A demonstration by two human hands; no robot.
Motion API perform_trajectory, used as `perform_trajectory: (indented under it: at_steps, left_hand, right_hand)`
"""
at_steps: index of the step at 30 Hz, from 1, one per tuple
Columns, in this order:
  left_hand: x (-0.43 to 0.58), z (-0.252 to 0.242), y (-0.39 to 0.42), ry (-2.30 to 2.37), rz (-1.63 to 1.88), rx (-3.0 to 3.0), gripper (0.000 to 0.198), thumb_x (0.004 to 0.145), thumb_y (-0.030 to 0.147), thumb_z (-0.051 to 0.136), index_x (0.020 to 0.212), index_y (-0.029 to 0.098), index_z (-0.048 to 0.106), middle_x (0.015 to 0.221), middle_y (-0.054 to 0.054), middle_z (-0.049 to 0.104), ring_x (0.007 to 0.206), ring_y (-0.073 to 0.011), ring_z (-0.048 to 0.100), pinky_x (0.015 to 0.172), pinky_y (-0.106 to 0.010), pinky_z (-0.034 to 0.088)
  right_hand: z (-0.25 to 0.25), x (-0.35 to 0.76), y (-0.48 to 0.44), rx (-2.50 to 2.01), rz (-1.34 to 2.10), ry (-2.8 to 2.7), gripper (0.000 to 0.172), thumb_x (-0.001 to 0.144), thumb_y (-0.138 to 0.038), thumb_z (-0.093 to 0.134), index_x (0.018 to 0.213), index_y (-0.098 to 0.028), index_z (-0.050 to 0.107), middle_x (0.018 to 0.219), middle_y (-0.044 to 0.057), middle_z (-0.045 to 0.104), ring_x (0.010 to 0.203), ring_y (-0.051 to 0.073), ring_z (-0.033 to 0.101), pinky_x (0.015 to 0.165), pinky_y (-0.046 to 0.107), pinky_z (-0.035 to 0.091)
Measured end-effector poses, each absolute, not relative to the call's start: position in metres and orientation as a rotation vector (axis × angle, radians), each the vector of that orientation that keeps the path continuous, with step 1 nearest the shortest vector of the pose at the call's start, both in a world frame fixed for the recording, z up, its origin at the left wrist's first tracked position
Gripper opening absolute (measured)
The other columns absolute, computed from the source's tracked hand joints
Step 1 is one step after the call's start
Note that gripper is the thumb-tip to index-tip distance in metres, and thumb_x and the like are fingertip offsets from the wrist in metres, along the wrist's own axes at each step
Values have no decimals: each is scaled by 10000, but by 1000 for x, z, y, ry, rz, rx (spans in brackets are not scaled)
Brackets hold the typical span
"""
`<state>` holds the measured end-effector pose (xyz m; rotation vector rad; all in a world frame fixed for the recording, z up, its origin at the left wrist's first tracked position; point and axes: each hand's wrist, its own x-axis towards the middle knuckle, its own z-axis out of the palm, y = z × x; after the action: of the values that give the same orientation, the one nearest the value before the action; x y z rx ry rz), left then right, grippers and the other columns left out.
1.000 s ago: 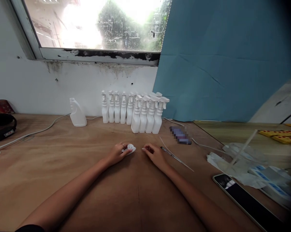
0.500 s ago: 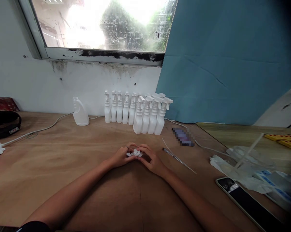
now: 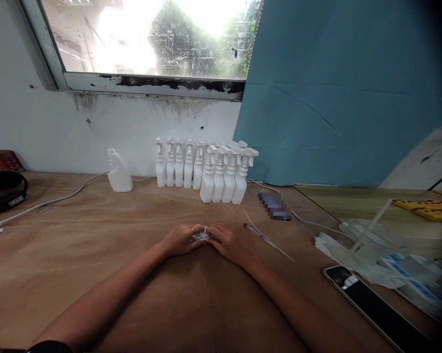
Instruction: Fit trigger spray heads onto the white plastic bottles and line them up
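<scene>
My left hand [image 3: 180, 239] and my right hand [image 3: 226, 241] meet at the middle of the wooden table [image 3: 96, 255]. Both pinch a small white spray-trigger head [image 3: 202, 235] between their fingertips, close to the tabletop. A ring shows on my left hand. Behind them, several white spray bottles [image 3: 206, 171] with trigger heads stand in rows against the wall. One white bottle without a head [image 3: 118, 171] stands alone to their left. A thin clear dip tube and a slim metal tool [image 3: 267, 239] lie just right of my right hand.
A phone [image 3: 375, 306] lies at the front right beside crumpled clear plastic bags [image 3: 368, 245]. A blurred dark object [image 3: 274, 206] sits behind the tool. A white cable [image 3: 40, 205] runs along the left. A dark round item [image 3: 4, 189] sits far left; yellow pieces [image 3: 423, 206] far right.
My hands were apart, with only the left on the white trigger head. They have come together, and both now pinch it.
</scene>
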<state>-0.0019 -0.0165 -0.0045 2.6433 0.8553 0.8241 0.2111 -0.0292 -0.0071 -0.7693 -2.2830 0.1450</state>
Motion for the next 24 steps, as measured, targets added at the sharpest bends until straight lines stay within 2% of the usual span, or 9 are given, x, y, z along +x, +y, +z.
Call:
perform_trajectory:
  at_steps: [6,10,11,13,16,20,22,24]
  left_hand:
    - [-4,-8,-12,801,778,2706,288,899,424,499,1072,207,574,889,-47,653,789,-151,613,691,-224,429]
    - [-5,-7,-15,885,727,2659,287,887,437,511,1055,213,572,925,-51,650,816,-160,615,721,-235,437]
    - [-5,-6,-16,934,704,2621,299,875,444,525,1069,219,557,936,-44,650,816,-163,616,717,-237,441]
    - [-4,-5,-17,1016,669,2536,341,851,443,555,1118,233,515,961,-27,652,817,-166,621,707,-239,447]
    - [-3,-1,-19,1003,646,2482,361,844,375,565,1174,253,486,1032,-15,649,875,-167,623,741,-240,450]
    - [0,2,-20,909,666,2481,338,839,303,557,1172,269,513,1109,-6,636,947,-156,609,793,-231,442]
    - [0,2,-19,922,666,2478,343,825,302,569,1164,268,525,1083,-5,645,922,-155,613,784,-233,444]
    - [1,1,-20,948,661,2464,341,822,305,569,1158,265,529,1059,-6,650,898,-153,616,771,-232,447]
  right_hand:
    - [3,215,-33,-759,157,-2341,210,888,-211,535,1088,-244,588,1009,61,664,922,214,601,824,365,486]
    - [16,240,-24,-916,227,-2238,451,871,-270,563,1308,-251,455,1092,60,642,951,200,609,897,368,461]
    - [18,250,-19,-993,176,-2163,429,883,-269,533,1305,-240,461,1063,63,647,931,200,611,899,374,455]
    - [16,274,-6,-1206,-1,-2037,275,898,-248,469,1140,-200,590,1038,90,645,892,209,610,864,368,455]
    - [7,308,10,-1713,-275,-1883,189,807,-246,556,910,-150,681,979,141,646,917,272,593,772,356,451]
    - [-4,329,20,-1993,-91,-1841,154,750,-259,592,653,-167,669,781,104,674,744,227,617,606,280,413]
    - [-6,328,20,-2003,-32,-1837,162,750,-217,563,625,-173,655,713,85,672,676,208,617,560,267,387]
    - [-4,323,20,-1970,-39,-1827,148,763,-198,532,702,-171,665,713,79,673,661,205,615,553,269,385]
